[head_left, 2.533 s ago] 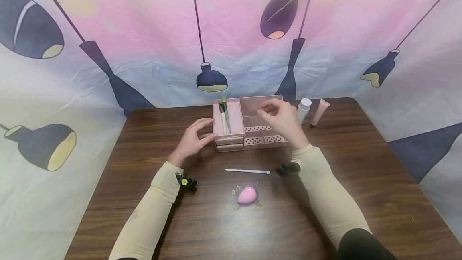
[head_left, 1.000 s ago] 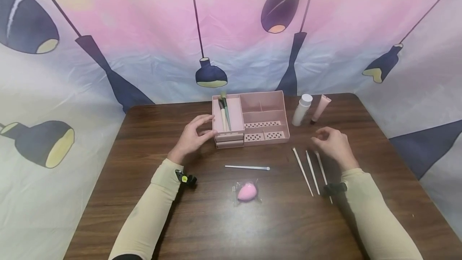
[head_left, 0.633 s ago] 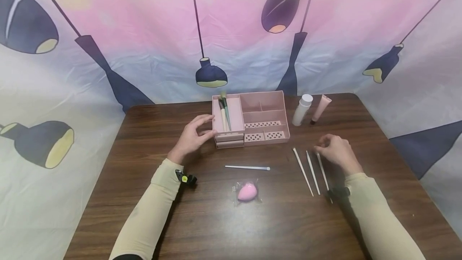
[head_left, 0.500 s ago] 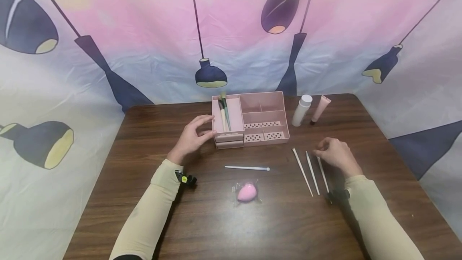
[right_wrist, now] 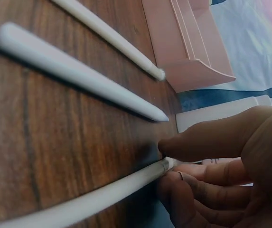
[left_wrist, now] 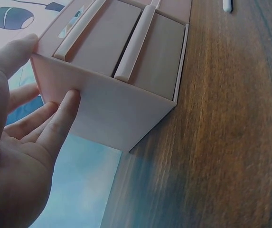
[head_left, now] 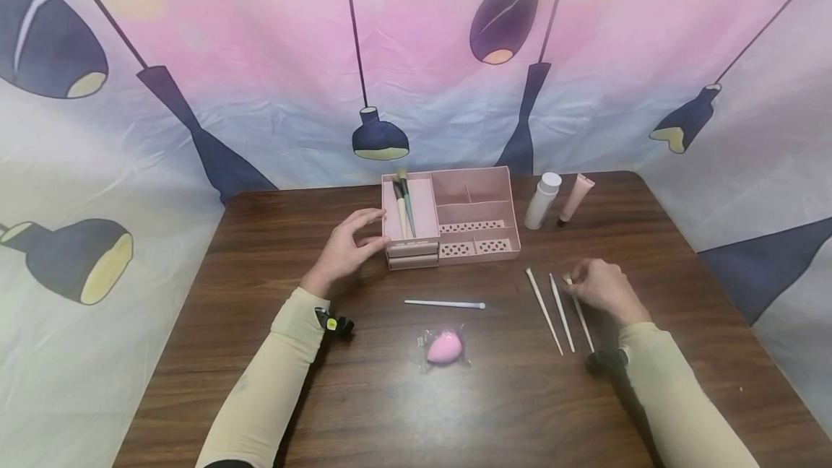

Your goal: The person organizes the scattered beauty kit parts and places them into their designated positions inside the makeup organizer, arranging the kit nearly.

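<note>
- White and slim, the brush (right_wrist: 102, 195) is set right of the table's (head_left: 325, 410) middle, nearest the right edge in a row of three; its neck is held, it seems, in a light pinch between the thumb and curled fingers of the right hand (head_left: 604, 286).
- The handle would best be raised at a shallow angle, so that the pointed stick (head_left: 562, 313) and pale brush (head_left: 544, 312) alongside are not knocked.
- Fingers of the left hand (head_left: 344, 251) are loosely spread, with nothing enclosed; the tips are laid against the left wall of the organiser (head_left: 424, 208), near the table's far edge. Only light pressure should be needed, as the box could be slid.
- Stiff-looking matt pink plastic is seen in the organiser, with flat walls, stacked drawers and hole-pierced panels.
- Clear crinkled film is wrapped around an egg-shaped pink sponge (head_left: 445, 347), nearer the front edge.
- Toward the far right corner, a smooth white bottle (head_left: 541, 208) and tapered pink tube (head_left: 575, 199) are placed.
</note>
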The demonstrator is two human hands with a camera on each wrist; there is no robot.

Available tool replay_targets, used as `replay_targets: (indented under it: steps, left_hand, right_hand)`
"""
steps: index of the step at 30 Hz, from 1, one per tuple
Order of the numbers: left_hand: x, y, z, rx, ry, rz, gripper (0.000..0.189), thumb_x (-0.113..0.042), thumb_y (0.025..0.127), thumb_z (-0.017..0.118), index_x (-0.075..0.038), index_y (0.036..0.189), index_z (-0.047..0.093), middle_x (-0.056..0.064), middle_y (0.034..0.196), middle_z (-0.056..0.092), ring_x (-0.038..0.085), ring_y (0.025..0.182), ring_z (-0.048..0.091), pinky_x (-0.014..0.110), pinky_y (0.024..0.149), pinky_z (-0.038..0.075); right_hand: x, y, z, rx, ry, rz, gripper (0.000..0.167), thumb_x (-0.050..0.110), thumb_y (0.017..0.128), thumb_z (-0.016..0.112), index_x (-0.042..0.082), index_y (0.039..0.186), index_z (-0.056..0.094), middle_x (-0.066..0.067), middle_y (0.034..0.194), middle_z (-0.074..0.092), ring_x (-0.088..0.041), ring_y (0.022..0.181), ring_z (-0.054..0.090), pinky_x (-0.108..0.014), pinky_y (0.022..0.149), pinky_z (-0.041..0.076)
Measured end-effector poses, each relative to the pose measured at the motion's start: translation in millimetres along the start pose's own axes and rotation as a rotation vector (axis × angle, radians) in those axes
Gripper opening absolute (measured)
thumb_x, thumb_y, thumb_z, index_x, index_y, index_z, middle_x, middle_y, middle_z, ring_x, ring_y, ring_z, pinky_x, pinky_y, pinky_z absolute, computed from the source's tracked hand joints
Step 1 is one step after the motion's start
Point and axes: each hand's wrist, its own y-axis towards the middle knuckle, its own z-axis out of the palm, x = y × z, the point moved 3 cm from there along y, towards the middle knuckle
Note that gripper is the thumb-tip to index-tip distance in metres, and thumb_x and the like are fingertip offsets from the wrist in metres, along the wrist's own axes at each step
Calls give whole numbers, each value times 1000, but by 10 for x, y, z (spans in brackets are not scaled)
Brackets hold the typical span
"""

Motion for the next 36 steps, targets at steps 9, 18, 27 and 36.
replay_targets:
  steps: [9, 18, 27, 36]
  left_hand:
    - [16, -10, -1, -5, -2, 5, 51, 2, 88, 69, 12, 134, 50, 26, 136, 47, 38, 125, 50, 52, 99, 53]
    - [15, -9, 3, -4, -4, 6, 51, 1, 88, 69, 12, 133, 50, 27, 136, 47, 38, 125, 50, 53, 99, 53]
    - [66, 5, 4, -5, -23, -8, 52, 0, 88, 70, 11, 134, 50, 25, 137, 47, 38, 126, 49, 52, 100, 53]
    - [65, 3, 9, -2, -18, -3, 52, 0, 88, 70, 11, 134, 50, 25, 137, 46, 38, 126, 49, 53, 100, 53]
  right_hand:
    - [-24, -5, 34, -25, -12, -7, 22, 26, 81, 73, 6, 88, 67, -12, 88, 69, -25, 73, 60, -31, 56, 45]
    - [-31, -9, 51, -9, 29, 18, 21, 21, 80, 73, 4, 92, 66, -11, 84, 69, -22, 70, 61, -28, 54, 45]
    - [-7, 7, -25, -26, 59, 6, 24, 19, 82, 72, 1, 96, 67, -13, 88, 70, -22, 72, 62, -28, 55, 49]
    - [123, 29, -153, -142, 87, -51, 23, 19, 80, 71, 2, 95, 68, -10, 85, 70, -22, 72, 61, -25, 56, 46]
